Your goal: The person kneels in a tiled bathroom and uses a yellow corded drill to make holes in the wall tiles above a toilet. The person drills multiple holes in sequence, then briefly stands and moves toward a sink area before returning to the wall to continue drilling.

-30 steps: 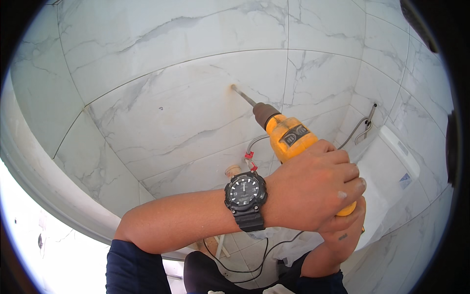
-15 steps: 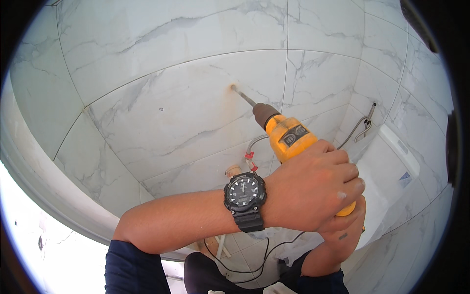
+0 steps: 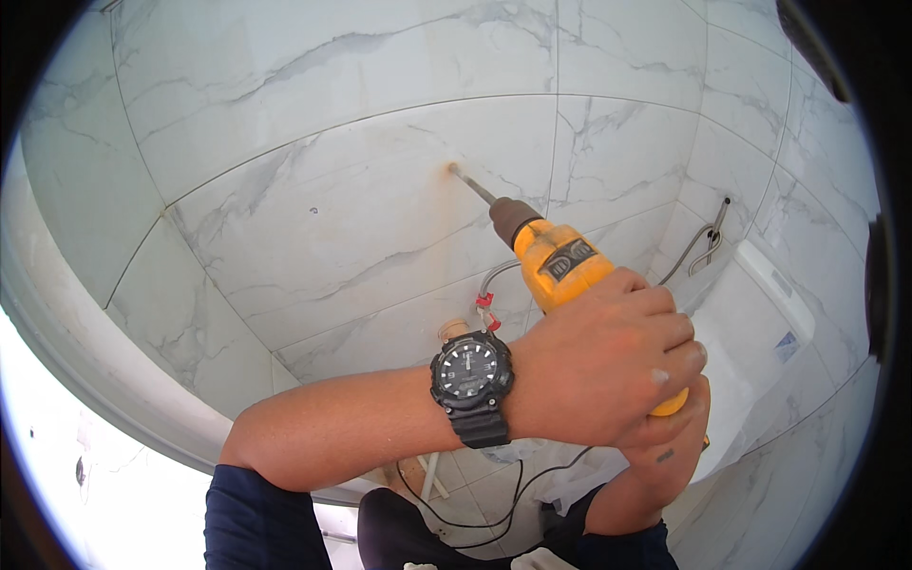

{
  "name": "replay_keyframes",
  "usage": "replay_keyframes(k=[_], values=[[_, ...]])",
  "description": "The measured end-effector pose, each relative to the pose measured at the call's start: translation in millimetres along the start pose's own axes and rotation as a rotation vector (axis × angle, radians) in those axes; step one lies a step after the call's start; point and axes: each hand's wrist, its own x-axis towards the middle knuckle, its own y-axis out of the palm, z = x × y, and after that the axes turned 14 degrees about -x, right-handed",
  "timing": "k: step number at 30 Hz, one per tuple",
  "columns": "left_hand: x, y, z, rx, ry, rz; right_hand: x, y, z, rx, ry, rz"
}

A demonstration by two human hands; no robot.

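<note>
- The left hand (image 3: 608, 366) is grasping the drill (image 3: 562, 266), its fingers (image 3: 673, 331) curling closed over the yellow body.
- The right hand (image 3: 686, 432) is sitting just below those fingers, beside the drill's rear; its own fingers are mostly hiding, so I cannot tell how they are closing.
- The left hand is turning its back upward, the bent forearm crossing from lower left with a black watch (image 3: 472, 370) at the wrist; the right forearm is rising from below.
- Ahead of the left fingers, the drill is pointing up and left, its bit (image 3: 475, 185) meeting the marbled wall (image 3: 351, 214) at an orange-brown stain (image 3: 448, 171).
- Right of the fingers, a white fixture (image 3: 755, 332) is standing.
</note>
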Motion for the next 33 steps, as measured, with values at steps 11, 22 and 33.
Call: replay_keyframes(k=[11, 22, 33], values=[[1, 1, -1, 0.009, -0.002, -0.010, 0, -1, -3, 0.109, 0.030, 0.013], [2, 2, 1, 0.017, -0.007, -0.016, 6, 0, 6, 0.097, -0.032, -0.036], [1, 0, 0, 0.012, -0.007, -0.014, 7, -5, 15, 0.106, -0.007, -0.007]])
